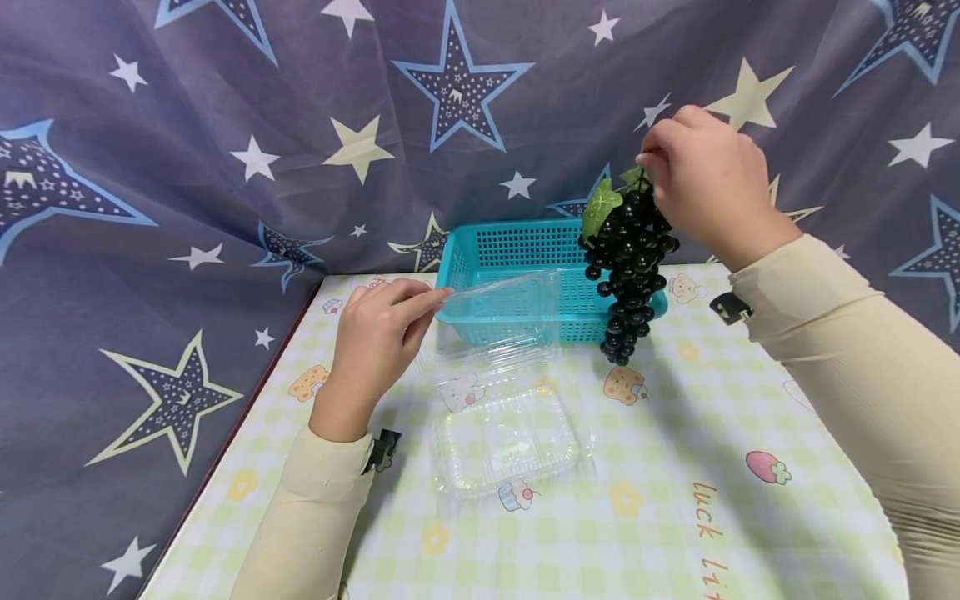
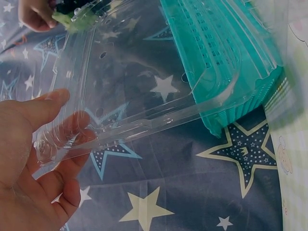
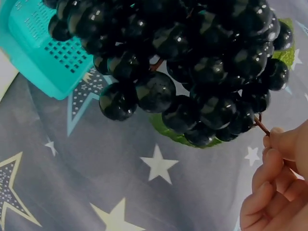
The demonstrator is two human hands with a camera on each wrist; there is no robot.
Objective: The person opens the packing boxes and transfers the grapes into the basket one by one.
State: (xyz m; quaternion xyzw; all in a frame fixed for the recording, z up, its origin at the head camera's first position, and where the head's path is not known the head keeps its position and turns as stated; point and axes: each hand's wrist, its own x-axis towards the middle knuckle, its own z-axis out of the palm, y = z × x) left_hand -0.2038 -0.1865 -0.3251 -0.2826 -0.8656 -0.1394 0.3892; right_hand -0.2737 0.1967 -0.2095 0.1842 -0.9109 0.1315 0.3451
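My right hand [image 1: 705, 175] pinches the stem of a bunch of black grapes [image 1: 630, 258], which hangs over the right part of the turquoise basket [image 1: 465, 250]. Green leaves [image 1: 600, 208] sit near the top of the bunch. In the right wrist view, thumb and fingers grip the thin brown stem [image 3: 261, 126]. My left hand [image 1: 382, 342] holds the corner of the raised lid of a clear plastic clamshell box [image 1: 510, 442], thumb on one side and fingers on the other. The left wrist view shows that lid [image 2: 144, 120] up close. The box's lower half lies on the table.
The basket stands at the back of the table against a dark curtain [image 1: 300, 167] printed with stars. A green-and-white checked tablecloth [image 1: 600, 542] with small cartoon pictures covers the table.
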